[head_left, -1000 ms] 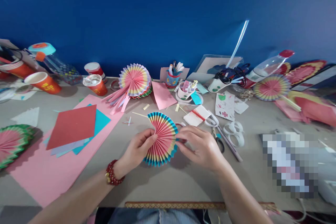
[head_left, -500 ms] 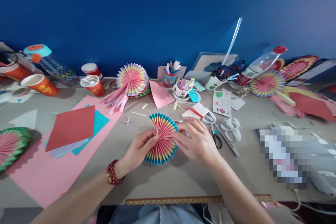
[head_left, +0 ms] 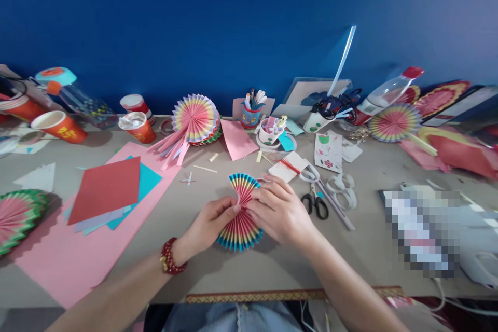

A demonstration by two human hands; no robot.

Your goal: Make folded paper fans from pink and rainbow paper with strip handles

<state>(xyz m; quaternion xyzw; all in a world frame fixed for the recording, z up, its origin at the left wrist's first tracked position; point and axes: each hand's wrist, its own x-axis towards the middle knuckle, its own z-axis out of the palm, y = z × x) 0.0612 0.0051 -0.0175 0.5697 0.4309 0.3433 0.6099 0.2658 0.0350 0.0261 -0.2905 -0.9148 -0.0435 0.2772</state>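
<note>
Between my hands is a pleated paper fan (head_left: pixel 241 232), pink at its centre with yellow and blue bands towards the edge. It spreads above and below its narrow middle. My left hand (head_left: pixel 212 220), with a red bead bracelet (head_left: pixel 171 258) at the wrist, pinches the fan near its centre between thumb and fingers. From the other side my right hand (head_left: pixel 280 212) grips the middle folds, covering part of them. Black-handled scissors (head_left: pixel 316 205) lie on the table just right of that hand.
Red and blue paper sheets (head_left: pixel 105 189) lie on large pink paper (head_left: pixel 73 264) at left. Finished paper rosettes (head_left: pixel 196 116) stand at the back. Rolls of white tape (head_left: pixel 343 192) lie right of the scissors. Paper cups (head_left: pixel 60 125) and a plastic bottle (head_left: pixel 389 94) line the wall.
The fan's pleats have drawn closer together, with its upper part narrower. Both hands have come slightly nearer each other, and my right hand has shifted left, uncovering more of the scissors.
</note>
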